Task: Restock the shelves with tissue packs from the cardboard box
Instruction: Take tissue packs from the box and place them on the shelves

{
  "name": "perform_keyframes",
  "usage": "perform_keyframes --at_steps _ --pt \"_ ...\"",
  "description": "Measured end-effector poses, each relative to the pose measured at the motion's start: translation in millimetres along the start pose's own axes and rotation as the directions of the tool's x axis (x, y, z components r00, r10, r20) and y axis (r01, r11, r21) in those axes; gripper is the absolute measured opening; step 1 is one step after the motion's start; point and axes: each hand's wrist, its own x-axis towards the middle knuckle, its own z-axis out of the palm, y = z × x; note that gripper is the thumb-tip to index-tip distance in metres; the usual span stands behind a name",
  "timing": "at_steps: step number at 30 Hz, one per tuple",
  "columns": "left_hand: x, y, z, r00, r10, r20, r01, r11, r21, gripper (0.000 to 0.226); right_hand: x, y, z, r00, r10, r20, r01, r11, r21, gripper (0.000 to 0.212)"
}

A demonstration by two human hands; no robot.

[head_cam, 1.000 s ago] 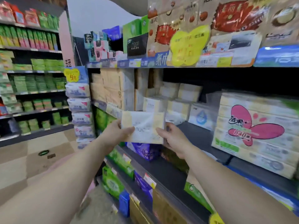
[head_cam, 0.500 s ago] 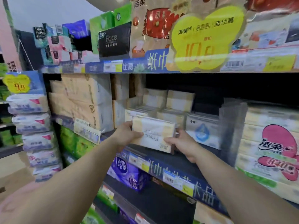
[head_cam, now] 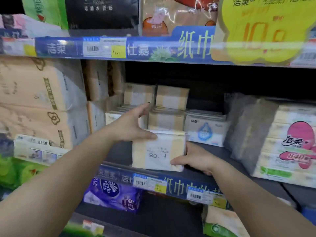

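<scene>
A cream-and-white tissue pack [head_cam: 158, 150] sits at the front of the dark middle shelf [head_cam: 118, 154], its lower edge on the shelf lip. My left hand [head_cam: 131, 125] rests on its top left corner, thumb along the top edge and fingers stretched back toward the stacked packs. My right hand [head_cam: 196, 159] grips its lower right corner from the side. Behind it stand stacks of matching cream packs [head_cam: 165, 118]. The cardboard box is out of view.
Large beige tissue bundles [head_cam: 39, 103] fill the shelf's left side. A white pack with a blue drop [head_cam: 205, 132] and a bundle with a pink butterfly label [head_cam: 290, 142] stand to the right. The upper shelf edge [head_cam: 136, 48] hangs overhead. A purple pack [head_cam: 112, 194] lies below.
The pack has gone from mid-air in front of the shelves down onto the middle shelf's front. My view has closed in on the shelf, and my left hand's fingers have spread over the pack's top.
</scene>
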Motion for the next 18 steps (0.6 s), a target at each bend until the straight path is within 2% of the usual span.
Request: perform_keyframes --at_steps 2,4,6,8,9,11,12,13,15,16,18 --pt "11.9 24.6 6.6 0.983 0.100 0.157 -0.127 0.976 0.178 0.108 -1.7 -4.6 2.6 0.999 0.013 -0.035 -0.013 1.000 -0.007 0.056" --pt "22.8 40.2 19.8 0.948 0.082 0.309 -0.176 0.941 0.288 0.107 -4.0 -9.8 4.7 0.998 0.014 -0.063 -0.014 1.000 0.000 0.051" --pt "29.1 44.1 30.9 0.928 0.009 0.373 -0.152 0.923 0.355 0.097 -6.3 -14.8 6.9 0.996 0.003 -0.086 -0.002 1.000 0.004 0.047" --pt "31.6 40.2 33.6 0.933 0.005 0.360 -0.130 0.937 0.325 0.069 -8.2 -15.3 7.1 0.993 -0.017 -0.120 0.022 0.999 0.047 0.053" --pt "31.2 36.1 32.0 0.944 0.023 0.329 -0.116 0.957 0.266 0.056 -9.3 -12.7 6.8 0.989 -0.025 -0.145 0.047 0.988 0.147 0.057" --pt "30.0 25.4 25.6 0.974 0.044 0.223 -0.054 0.998 0.042 0.040 -12.2 -8.2 5.3 0.981 -0.004 -0.192 0.087 0.902 0.422 0.060" --pt "28.3 18.9 23.4 0.987 0.037 0.153 -0.016 0.991 -0.131 0.038 -13.1 -6.7 5.1 0.983 0.003 -0.185 0.093 0.856 0.508 0.062" --pt "24.8 13.4 23.1 0.996 0.004 0.093 0.028 0.939 -0.344 0.040 -13.1 -5.8 6.7 0.989 -0.005 -0.150 0.084 0.849 0.521 0.064" --pt "15.3 3.5 31.5 0.993 -0.108 0.038 0.102 0.683 -0.723 0.050 -9.9 -3.9 14.8 0.997 -0.019 -0.075 0.050 0.897 0.440 0.071" --pt "9.3 -0.7 39.4 0.987 -0.154 0.040 0.119 0.549 -0.827 0.048 -7.3 -4.1 19.8 0.997 -0.012 -0.074 0.038 0.929 0.369 0.071" --pt "-3.3 -7.9 54.6 0.980 -0.191 0.062 0.134 0.397 -0.908 0.039 -1.2 -4.5 25.7 0.992 -0.005 -0.127 0.041 0.959 0.279 0.064"
